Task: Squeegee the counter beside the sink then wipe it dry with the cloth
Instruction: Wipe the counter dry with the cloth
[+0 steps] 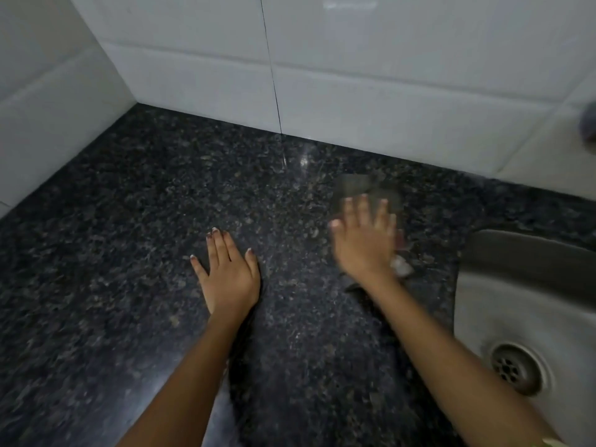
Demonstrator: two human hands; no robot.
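Observation:
The counter (pixel 145 237) is dark speckled granite, running from the tiled corner to the sink. My right hand (pixel 364 240) lies flat with spread fingers on a grey cloth (pixel 358 188) pressed to the counter just left of the sink; both are motion-blurred. A pale corner of the cloth sticks out at the wrist. My left hand (pixel 229 272) rests palm down on the bare counter, fingers apart, holding nothing. No squeegee is in view.
A steel sink (pixel 503 285) with a round drain (pixel 516 369) sits at the right edge. White tiled walls (pixel 354 91) close off the counter at the back and the left. A blurred dark object (pixel 588 124) shows at the far right.

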